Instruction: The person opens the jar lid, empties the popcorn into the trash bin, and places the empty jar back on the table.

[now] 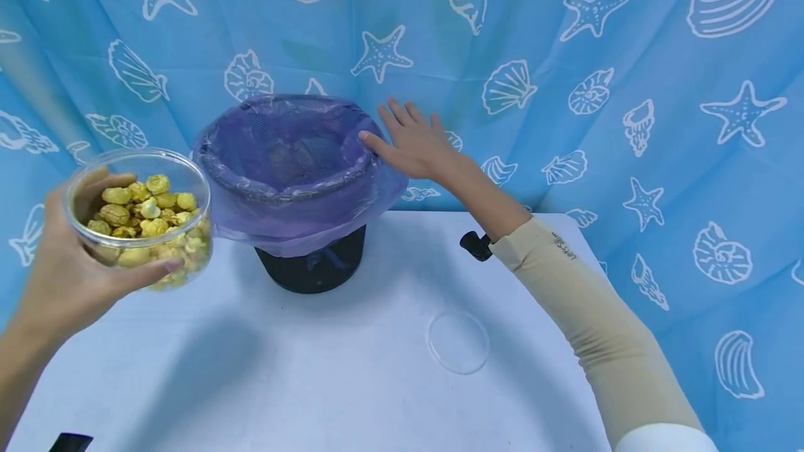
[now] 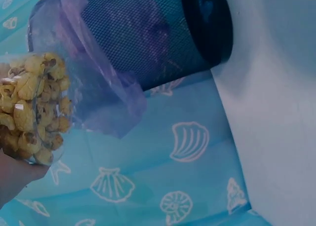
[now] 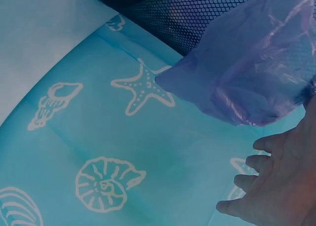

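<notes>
In the head view my left hand (image 1: 82, 264) grips a clear round plastic tub (image 1: 179, 264) of yellow popcorn (image 1: 151, 208), thumb along its near side. The tub has no lid on it and is held up at the left of a black mesh bin (image 1: 314, 267). A purple bag (image 1: 295, 208) lines the bin and folds down over its rim. At the bin's right rim is my right hand (image 1: 417, 141), fingers stretched out and thumb over the rim; whether it touches the bag I cannot tell. The right wrist view shows those fingers (image 3: 252, 179) spread beside the bag.
A clear round lid (image 1: 458, 342) lies flat on the white table (image 1: 352, 382), right of the bin. Near my right sleeve sits a small black object (image 1: 475, 246), and another black piece (image 1: 71, 442) shows at the lower left. Behind hangs a blue shell-patterned curtain (image 1: 540, 40).
</notes>
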Demonstrator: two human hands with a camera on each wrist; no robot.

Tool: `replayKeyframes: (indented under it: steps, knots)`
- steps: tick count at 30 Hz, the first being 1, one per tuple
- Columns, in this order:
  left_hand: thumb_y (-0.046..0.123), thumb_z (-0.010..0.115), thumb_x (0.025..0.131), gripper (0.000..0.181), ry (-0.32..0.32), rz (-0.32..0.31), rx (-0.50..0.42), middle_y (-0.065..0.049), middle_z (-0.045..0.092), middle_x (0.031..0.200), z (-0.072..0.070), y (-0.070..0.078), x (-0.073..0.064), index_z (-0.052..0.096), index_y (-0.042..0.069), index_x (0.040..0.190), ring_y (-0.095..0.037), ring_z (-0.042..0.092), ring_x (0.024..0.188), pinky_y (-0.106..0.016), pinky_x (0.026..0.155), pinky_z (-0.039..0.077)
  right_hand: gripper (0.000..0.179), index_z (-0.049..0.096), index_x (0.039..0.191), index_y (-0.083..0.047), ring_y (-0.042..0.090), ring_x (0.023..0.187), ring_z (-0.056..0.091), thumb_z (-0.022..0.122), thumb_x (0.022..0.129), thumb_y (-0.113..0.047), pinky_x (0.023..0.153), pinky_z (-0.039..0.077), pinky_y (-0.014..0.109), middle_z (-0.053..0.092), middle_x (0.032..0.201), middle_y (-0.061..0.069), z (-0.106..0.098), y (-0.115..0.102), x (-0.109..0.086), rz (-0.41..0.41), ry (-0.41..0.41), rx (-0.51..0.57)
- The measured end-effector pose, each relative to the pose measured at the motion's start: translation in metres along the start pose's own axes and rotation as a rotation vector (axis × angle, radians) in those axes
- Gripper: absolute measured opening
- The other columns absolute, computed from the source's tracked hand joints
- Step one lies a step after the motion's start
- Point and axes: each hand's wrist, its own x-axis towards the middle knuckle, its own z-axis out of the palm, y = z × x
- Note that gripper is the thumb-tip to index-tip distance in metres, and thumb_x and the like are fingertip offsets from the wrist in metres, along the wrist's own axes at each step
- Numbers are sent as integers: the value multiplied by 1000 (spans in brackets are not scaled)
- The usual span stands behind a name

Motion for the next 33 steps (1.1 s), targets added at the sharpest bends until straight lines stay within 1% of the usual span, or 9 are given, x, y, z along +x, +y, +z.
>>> replayKeyframes:
  steps: [7,10,14,17,20,22,24,28,33]
  knots:
    - [-9,90,59,123,24,-18,129,-8,40,147,-4,8,17,21,22,155,-9,37,134,-13,106,32,73,3,161,-17,30,151,-6,18,104,-60,118,-3,59,-4,167,5,4,-5,7,-4,-50,-34]
    - [-5,91,59,124,37,-17,176,-12,37,149,-6,14,24,19,24,156,-12,37,137,-17,107,33,72,2,161,-20,29,151,-8,17,104,-60,117,-5,59,-5,167,4,5,-5,7,0,-57,-27]
    - [-6,91,59,125,37,13,221,-14,34,150,-7,26,36,19,24,156,-29,39,138,-18,106,35,71,1,161,-22,30,151,-8,16,104,-60,117,-5,60,-5,167,3,4,-6,7,5,-61,-26]
    - [-5,90,61,123,21,52,285,-21,34,150,-7,33,47,18,20,157,-46,40,133,-20,107,33,70,0,161,-23,30,151,-8,16,104,-60,117,-6,60,-5,167,3,3,-6,7,12,-64,-27]
    - [-3,91,62,121,3,97,359,-29,35,146,-6,38,60,18,13,157,-55,43,126,-40,109,39,71,-2,161,-23,30,151,-9,15,104,-61,116,-7,61,-5,167,3,2,-7,7,16,-73,-25]
    - [0,91,62,119,-6,126,413,-31,36,144,-6,39,68,19,8,156,-55,44,121,-56,105,42,71,-3,161,-23,30,151,-9,15,103,-61,116,-7,61,-6,167,3,3,-7,7,17,-80,-15]
    - [3,92,62,119,-16,136,455,-33,35,143,-5,42,75,18,3,156,-56,43,121,-70,98,38,72,-4,161,-23,30,151,-9,14,103,-62,116,-7,61,-6,167,3,3,-7,8,15,-84,-5]
    - [11,92,63,118,-44,137,524,-35,35,144,-2,47,89,19,-1,155,-56,40,121,-70,100,36,72,-4,161,-23,30,151,-8,14,103,-62,116,-5,62,-6,167,3,4,-6,7,15,-85,6]
    - [19,93,63,118,-80,138,590,-35,37,142,3,51,105,21,0,155,-53,40,121,-70,101,35,72,-3,161,-23,30,151,-6,14,103,-62,116,-2,62,-4,167,4,5,-6,7,21,-84,-1]
